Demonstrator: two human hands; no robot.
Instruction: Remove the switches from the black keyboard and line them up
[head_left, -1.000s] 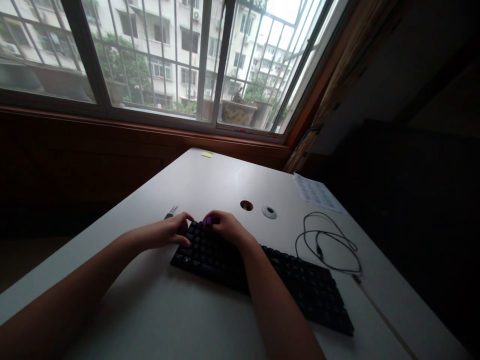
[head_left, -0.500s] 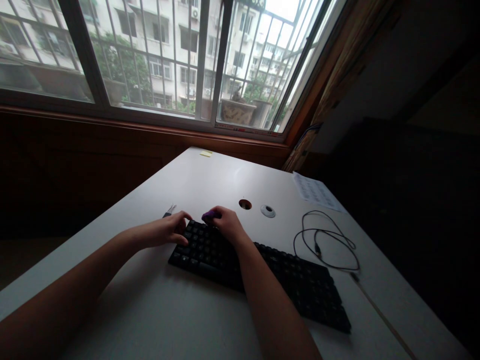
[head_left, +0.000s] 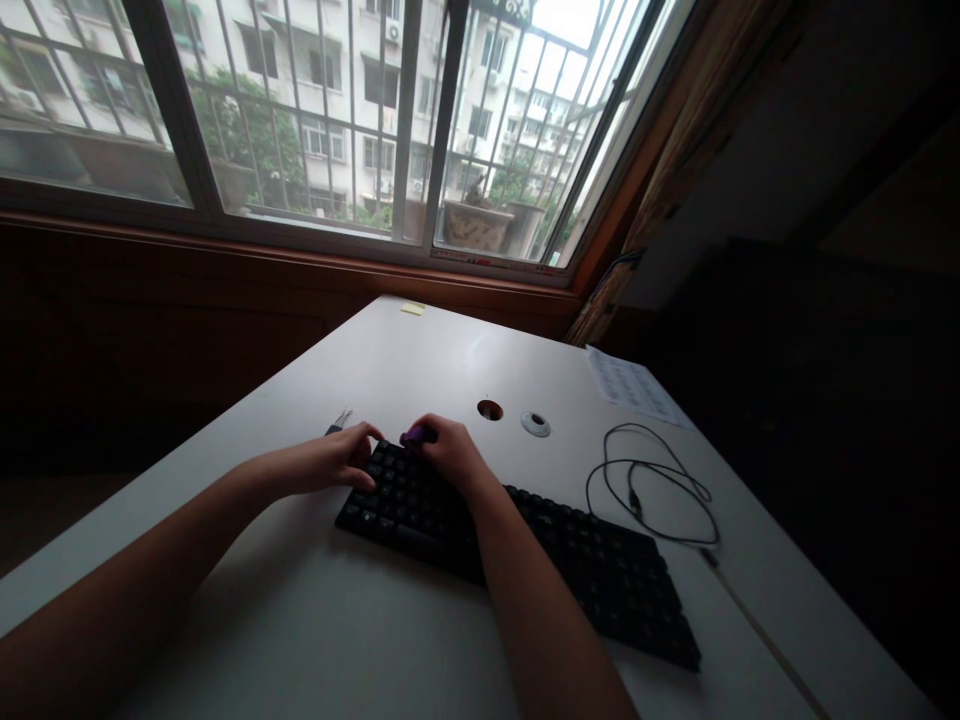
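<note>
A black keyboard (head_left: 592,560) lies slantwise on the white table. My left hand (head_left: 341,462) grips its left end, the thumb on the near side and the fingers at the far corner. In my right hand (head_left: 448,447), closed above the keyboard's far left keys, is a small purple cloth (head_left: 418,437); its exact kind is hard to make out because the fingers cover most of it. My right forearm hides the middle of the keyboard. Just beyond my left hand lies a small tool with a dark handle and metal tip (head_left: 341,420).
A black cable (head_left: 652,462) lies coiled right of the keyboard. Farther back are a round hole (head_left: 490,410) in the table (head_left: 315,380), its grey cover (head_left: 535,424), a printed sheet (head_left: 634,385) and a yellow note (head_left: 412,309). A barred window stands behind.
My right hand has shifted slightly to the left with the purple cloth along the keyboard's far edge. My left hand keeps its hold in the same place.
</note>
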